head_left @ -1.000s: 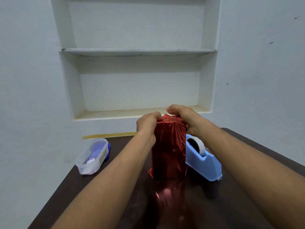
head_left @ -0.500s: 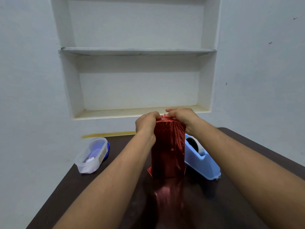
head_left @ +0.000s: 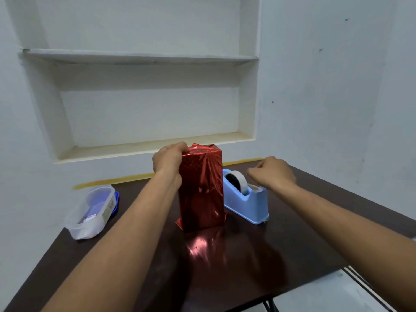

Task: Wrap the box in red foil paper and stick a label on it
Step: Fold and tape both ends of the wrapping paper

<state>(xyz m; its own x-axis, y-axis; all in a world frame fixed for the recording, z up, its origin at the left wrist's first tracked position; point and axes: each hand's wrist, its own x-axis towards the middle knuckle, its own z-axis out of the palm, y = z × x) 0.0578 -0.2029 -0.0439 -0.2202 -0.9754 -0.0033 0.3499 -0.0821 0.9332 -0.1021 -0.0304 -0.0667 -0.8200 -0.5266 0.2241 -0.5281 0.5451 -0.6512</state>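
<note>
My left hand (head_left: 167, 159) grips the top left edge of the box (head_left: 201, 190), fingers curled over the red foil, and the box stands upright on the dark surface (head_left: 225, 266) near its middle. My right hand (head_left: 271, 172) hovers apart from the box, above the blue tape dispenser (head_left: 246, 202) just beside it, fingers curled together, though I cannot tell whether they pinch any tape. A clear plastic container (head_left: 92, 212) lies well off to the left

Both forearms are bare to each hand, with no sleeves, rings or watches showing.
</note>
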